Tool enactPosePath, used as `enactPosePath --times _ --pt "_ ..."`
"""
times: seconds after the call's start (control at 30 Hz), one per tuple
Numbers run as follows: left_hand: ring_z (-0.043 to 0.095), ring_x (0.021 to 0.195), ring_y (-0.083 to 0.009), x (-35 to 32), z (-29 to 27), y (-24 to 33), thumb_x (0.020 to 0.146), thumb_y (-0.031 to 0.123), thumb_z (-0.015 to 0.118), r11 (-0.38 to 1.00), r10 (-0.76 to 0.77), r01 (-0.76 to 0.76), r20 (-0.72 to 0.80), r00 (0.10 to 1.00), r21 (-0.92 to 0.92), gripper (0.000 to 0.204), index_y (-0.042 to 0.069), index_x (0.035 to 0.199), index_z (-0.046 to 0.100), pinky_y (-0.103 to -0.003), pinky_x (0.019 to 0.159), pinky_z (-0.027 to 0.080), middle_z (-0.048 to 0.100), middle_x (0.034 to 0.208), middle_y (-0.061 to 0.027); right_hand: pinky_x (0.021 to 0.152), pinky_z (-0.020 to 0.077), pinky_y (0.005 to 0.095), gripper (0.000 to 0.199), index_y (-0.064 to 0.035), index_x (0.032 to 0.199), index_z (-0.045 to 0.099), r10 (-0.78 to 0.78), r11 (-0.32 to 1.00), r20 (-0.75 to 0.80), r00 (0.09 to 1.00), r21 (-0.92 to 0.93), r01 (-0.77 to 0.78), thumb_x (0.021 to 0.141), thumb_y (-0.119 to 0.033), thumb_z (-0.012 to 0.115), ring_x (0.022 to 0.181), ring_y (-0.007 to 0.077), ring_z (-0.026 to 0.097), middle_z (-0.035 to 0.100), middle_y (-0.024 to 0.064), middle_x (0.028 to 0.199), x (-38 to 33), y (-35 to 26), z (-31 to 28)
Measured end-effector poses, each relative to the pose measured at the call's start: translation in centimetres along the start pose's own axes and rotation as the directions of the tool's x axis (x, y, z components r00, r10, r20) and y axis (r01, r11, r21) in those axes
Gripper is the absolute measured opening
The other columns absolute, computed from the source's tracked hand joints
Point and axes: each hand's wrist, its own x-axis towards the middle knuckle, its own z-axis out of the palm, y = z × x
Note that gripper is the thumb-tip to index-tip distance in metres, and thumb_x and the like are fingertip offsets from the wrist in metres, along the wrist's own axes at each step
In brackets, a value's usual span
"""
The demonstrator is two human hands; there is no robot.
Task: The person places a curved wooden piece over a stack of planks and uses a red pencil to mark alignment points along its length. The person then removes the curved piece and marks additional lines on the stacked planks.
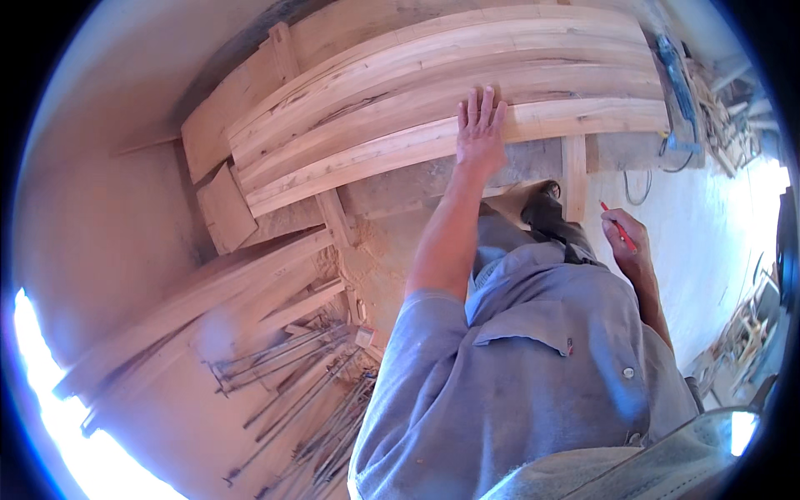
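Several long wooden boards (350, 137) lie side by side across the supports in front of me. My left hand (481, 133) rests flat on the boards nearest me, its fingers stretched out and a little apart, pointing away from me. Off to the right, at waist height and apart from the boards, my right hand (627, 237) is closed round a red pencil (621, 232). One end of the pencil sticks up past the fingers.
A blue power tool (677, 79) with a cord lies beyond the boards' right end. Timber beams (200, 300) slant at the left, above a heap of metal bar clamps (308, 400). A wooden leg (574, 175) stands under the boards. Scrap wood (742, 333) is piled at far right.
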Motion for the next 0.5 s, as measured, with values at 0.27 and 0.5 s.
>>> enactPosePath --times 0.27,0.5 --pt "0.0 0.159 -0.0426 1.5 2.4 0.4 0.086 0.018 0.068 0.98 -0.124 0.126 -0.02 0.992 0.155 0.08 0.019 0.159 0.035 -0.059 0.127 0.005 0.007 0.173 -0.0159 0.076 0.0497 0.0301 0.019 -0.0009 0.115 0.064 -0.117 0.991 -0.196 0.974 0.037 0.126 0.097 -0.007 0.063 0.082 0.0162 0.061 0.063 0.0104 0.089 10.0 8.6 -4.9" --pt "-0.004 0.159 -0.0417 3.2 0.5 0.8 0.091 0.05 0.068 0.981 -0.191 0.19 0.129 0.973 0.021 0.085 0.02 0.161 0.03 -0.059 0.126 0.003 -0.001 0.174 -0.0153 0.106 0.0472 0.0497 0.048 -0.0023 0.132 0.058 -0.415 0.9 -0.315 0.854 -0.28 0.334 0.085 -0.004 0.063 0.123 0.0402 0.06 0.064 0.0221 0.129 18.5 10.9 0.5"
